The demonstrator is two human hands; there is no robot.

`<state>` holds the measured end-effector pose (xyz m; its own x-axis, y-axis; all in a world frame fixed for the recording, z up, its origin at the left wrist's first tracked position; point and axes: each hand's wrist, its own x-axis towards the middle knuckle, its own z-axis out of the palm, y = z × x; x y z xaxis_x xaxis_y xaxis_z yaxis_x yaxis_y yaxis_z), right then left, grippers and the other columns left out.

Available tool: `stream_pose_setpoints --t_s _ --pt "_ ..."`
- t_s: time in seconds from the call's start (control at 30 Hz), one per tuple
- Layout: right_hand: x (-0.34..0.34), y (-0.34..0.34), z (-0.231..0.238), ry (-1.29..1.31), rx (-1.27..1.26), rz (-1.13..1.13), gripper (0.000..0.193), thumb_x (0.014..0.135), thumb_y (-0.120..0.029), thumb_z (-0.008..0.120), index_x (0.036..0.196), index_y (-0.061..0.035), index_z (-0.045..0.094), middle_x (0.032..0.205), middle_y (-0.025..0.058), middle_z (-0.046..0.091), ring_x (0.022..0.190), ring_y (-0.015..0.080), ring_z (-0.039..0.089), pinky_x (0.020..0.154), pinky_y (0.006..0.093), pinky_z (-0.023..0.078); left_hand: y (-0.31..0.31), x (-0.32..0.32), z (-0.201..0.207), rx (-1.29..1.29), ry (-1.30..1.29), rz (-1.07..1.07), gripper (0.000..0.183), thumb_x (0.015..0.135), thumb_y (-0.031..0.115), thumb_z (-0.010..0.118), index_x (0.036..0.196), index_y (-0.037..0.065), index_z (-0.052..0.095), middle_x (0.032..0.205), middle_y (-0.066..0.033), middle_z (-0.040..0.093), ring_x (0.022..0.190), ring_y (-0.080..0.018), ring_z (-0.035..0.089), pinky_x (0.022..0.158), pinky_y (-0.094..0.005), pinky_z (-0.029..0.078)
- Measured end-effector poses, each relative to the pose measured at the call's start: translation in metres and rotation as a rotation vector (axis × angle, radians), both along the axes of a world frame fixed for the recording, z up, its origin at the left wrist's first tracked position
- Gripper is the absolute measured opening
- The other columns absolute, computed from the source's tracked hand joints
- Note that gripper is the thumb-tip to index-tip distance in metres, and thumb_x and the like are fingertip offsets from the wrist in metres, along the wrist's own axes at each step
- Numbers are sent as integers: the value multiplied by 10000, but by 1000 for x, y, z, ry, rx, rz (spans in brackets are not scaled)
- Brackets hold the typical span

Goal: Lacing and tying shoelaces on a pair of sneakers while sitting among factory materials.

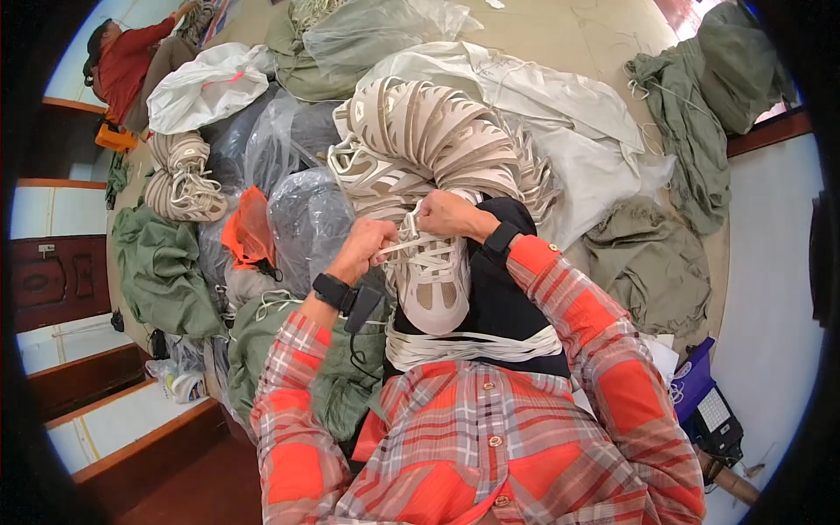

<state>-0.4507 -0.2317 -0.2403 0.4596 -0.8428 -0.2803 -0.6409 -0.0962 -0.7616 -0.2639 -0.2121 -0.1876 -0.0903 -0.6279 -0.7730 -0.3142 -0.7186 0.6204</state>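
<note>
A beige and white shoe upper (435, 282) rests on my lap, toe toward me. White lace runs through its eyelets. My left hand (366, 242) is closed on the shoelace (404, 248), which stretches from the fingers to the shoe's left side. On the shoe's upper right, my right hand (449, 214) pinches near the tongue and top eyelets; what exactly lies between those fingertips is hidden. Across my thighs lies a bundle of white laces (472, 348). Just beyond my hands, a curved stack of similar shoe uppers (429, 131) is nested together.
Clear plastic bags (306, 214) and an orange bag (251, 229) lie to the left, with green sacks (166, 271) beside them. Another stack of uppers (185, 179) stands farther left. A white sack (560, 114) spreads at the right. A person in red (131, 66) sits far left.
</note>
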Motion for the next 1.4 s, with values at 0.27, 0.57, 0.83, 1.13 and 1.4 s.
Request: stream_pose_setpoints --t_s 0.27,0.57,0.83,1.13,1.4 --pt "-13 -1 22 -289 405 16 129 660 -96 536 727 -34 628 601 14 543 557 112 466 504 299 389 -6 2 0 -422 -240 -374 138 727 148 557 742 18 602 589 -49 534 465 -108 474 428 -258 375" --pt "-41 -11 22 -10 32 90 218 657 -237 644 678 -22 614 573 104 558 539 194 530 519 331 409 -8 23 41 -792 -133 -880 232 767 124 615 992 76 583 697 -20 548 602 -75 494 577 -237 397" --pt "-76 -16 30 266 -159 -39 292 630 -304 686 737 -34 657 739 192 623 755 347 611 663 419 484 -9 37 4 -568 346 -253 236 803 118 606 1020 52 543 688 65 503 651 -44 472 634 -195 385" --pt "-96 24 47 274 -353 -234 174 737 -148 580 793 13 613 767 198 607 805 372 582 718 417 460 52 9 -8 -1030 -119 -787 196 746 87 616 912 36 526 947 -116 516 925 -290 493 786 -377 389" --pt "-85 70 77 -38 -320 -175 153 761 -117 536 807 3 618 783 197 612 769 365 588 693 414 465 58 6 -9 -742 14 -634 119 764 52 558 859 19 494 890 -138 500 834 -301 493 733 -351 394"
